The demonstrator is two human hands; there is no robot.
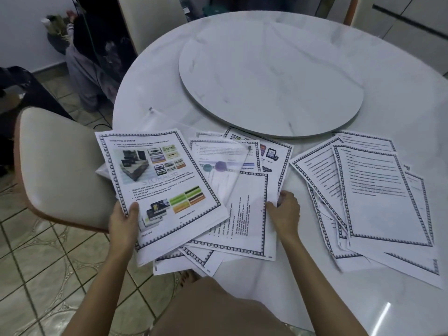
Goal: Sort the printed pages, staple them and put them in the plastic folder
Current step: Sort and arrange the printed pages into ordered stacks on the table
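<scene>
Round marble table (315, 275) | left hand (122, 223) pinching illustrated page (160, 187) at its lower edge | right hand (286, 210) pressing sideways page (242, 214) beside it, fingers flat, gripping nothing

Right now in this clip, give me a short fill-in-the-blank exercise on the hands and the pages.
1. The left hand holds up a page with colour pictures by its ____ edge.
2. The right hand rests on a page lying on the ____.
3. The clear plastic folder lies ____ some of the scattered pages.
4. The round turntable carries ____ pages.

Missing words: bottom; table; over; no
</scene>
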